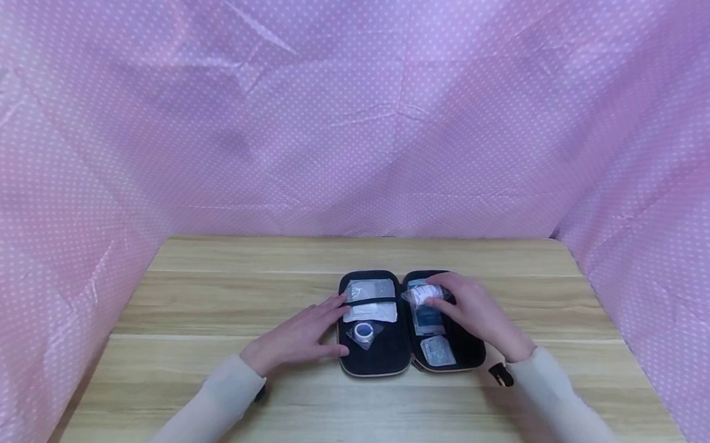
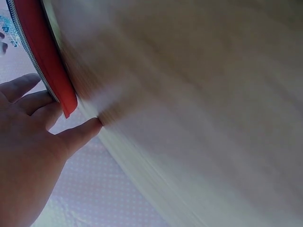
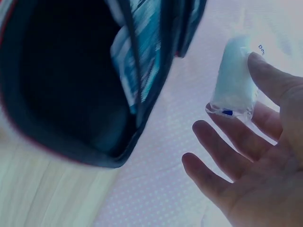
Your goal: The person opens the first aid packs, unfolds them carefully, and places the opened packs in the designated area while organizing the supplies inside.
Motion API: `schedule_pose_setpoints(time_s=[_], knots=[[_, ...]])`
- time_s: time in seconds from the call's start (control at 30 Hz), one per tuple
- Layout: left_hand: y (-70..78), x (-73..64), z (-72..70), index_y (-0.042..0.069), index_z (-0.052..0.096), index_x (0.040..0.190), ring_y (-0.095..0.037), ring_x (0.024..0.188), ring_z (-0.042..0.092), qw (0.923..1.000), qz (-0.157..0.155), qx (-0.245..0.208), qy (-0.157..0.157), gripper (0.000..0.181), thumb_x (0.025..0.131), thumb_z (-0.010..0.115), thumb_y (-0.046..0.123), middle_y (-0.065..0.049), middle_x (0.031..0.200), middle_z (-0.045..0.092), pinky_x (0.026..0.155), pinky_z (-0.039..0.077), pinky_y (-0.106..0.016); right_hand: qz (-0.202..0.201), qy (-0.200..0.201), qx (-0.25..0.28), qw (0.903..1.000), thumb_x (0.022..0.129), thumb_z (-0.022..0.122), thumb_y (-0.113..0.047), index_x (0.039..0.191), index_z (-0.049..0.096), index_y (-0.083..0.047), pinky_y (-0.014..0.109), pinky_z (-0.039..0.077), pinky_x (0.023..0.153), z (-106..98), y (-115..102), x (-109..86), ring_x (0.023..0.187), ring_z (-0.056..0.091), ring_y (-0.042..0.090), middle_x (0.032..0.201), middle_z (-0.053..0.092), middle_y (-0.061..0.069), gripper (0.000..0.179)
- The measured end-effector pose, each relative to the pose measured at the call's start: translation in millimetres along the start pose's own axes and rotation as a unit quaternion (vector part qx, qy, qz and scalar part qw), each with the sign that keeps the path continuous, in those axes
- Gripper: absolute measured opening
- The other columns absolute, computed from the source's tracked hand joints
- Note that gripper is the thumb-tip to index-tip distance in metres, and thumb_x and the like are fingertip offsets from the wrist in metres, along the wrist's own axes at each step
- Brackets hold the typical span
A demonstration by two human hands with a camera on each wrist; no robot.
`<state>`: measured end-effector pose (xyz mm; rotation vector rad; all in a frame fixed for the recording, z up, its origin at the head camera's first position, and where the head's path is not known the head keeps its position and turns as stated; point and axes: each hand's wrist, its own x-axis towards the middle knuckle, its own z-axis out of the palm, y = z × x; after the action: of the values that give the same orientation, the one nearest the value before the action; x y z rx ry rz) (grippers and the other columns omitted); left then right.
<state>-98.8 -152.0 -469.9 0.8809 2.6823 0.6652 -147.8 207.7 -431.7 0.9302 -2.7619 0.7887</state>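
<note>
A black-lined zip case (image 1: 385,358) lies unfolded on the table, its outside red in the left wrist view. My right hand (image 1: 476,313) pinches a white bandage roll (image 1: 424,294) in clear wrapping above the right half; the right wrist view shows thumb and fingers on the roll (image 3: 234,75). My left hand (image 1: 299,335), fingers extended, touches the case's left edge. Flat white packets (image 1: 375,311) sit under an elastic strap in the left half, with a bagged roll of tape (image 1: 364,332) below them. The right half holds blue packets (image 1: 428,322) and a small whitish packet (image 1: 438,351).
The case stands on a wood-grain table (image 1: 209,288). A pink dotted cloth (image 1: 359,116) surrounds the back and sides. Near my right wrist is a small black object (image 1: 501,374), its kind unclear.
</note>
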Motion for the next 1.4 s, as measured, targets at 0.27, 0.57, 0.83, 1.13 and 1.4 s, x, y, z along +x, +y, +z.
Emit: schedule_pose_setpoints(time_s=[0.27, 0.57, 0.83, 1.13, 1.4], knots=[[0.2, -0.4, -0.1, 0.002, 0.04, 0.158, -0.032, 0.156, 0.022, 0.9997, 0.008, 0.023, -0.005, 0.086, 0.095, 0.072, 0.05, -0.012, 0.171, 0.023, 0.119, 0.031, -0.06, 0.031, -0.03, -0.02, 0.9989, 0.095, 0.077, -0.021, 0.123, 0.069, 0.004, 0.056, 0.052, 0.1, 2, 14, 8.9, 0.115, 0.067, 0.039, 0.12, 0.071, 0.021, 0.038], [0.6, -0.8, -0.2, 0.0, 0.038, 0.158, -0.032, 0.156, 0.022, 0.9995, 0.008, 0.03, -0.005, 0.088, 0.095, 0.071, 0.051, -0.012, 0.171, 0.021, 0.12, 0.03, -0.058, 0.035, -0.071, -0.037, 0.9962, 0.097, 0.074, -0.019, 0.124, 0.069, 0.004, 0.054, 0.054, 0.097, 9, 20, 16.0, 0.11, 0.069, 0.036, 0.119, 0.072, 0.019, 0.036], [-0.4, 0.1, 0.9, 0.0, 0.039, 0.158, -0.031, 0.156, 0.023, 0.9994, 0.006, 0.035, -0.004, 0.089, 0.094, 0.072, 0.051, -0.012, 0.171, 0.022, 0.12, 0.03, -0.058, 0.064, -0.114, -0.049, 0.9901, 0.098, 0.073, -0.018, 0.129, 0.066, 0.004, 0.056, 0.054, 0.096, 12, 21, 15.2, 0.109, 0.068, 0.034, 0.123, 0.07, 0.022, 0.039], [0.4, 1.5, -0.7, 0.0, 0.038, 0.158, -0.03, 0.157, 0.021, 0.9997, 0.003, 0.024, -0.008, 0.089, 0.094, 0.073, 0.051, -0.011, 0.171, 0.021, 0.12, 0.029, -0.058, 0.07, -0.106, -0.05, 0.9906, 0.099, 0.073, -0.022, 0.139, 0.06, 0.002, 0.059, 0.048, 0.104, 8, 16, 10.4, 0.125, 0.061, 0.04, 0.137, 0.063, 0.023, 0.049], [-1.7, 3.1, -0.5, -0.001, 0.039, 0.157, -0.031, 0.156, 0.022, 0.9996, 0.004, 0.026, -0.008, 0.089, 0.093, 0.073, 0.051, -0.012, 0.171, 0.021, 0.12, 0.03, -0.059, 0.057, -0.016, -0.009, 0.9982, 0.099, 0.072, -0.026, 0.132, 0.067, -0.002, 0.056, 0.051, 0.102, 10, -7, 2.2, 0.122, 0.064, 0.037, 0.132, 0.067, 0.019, 0.041]])
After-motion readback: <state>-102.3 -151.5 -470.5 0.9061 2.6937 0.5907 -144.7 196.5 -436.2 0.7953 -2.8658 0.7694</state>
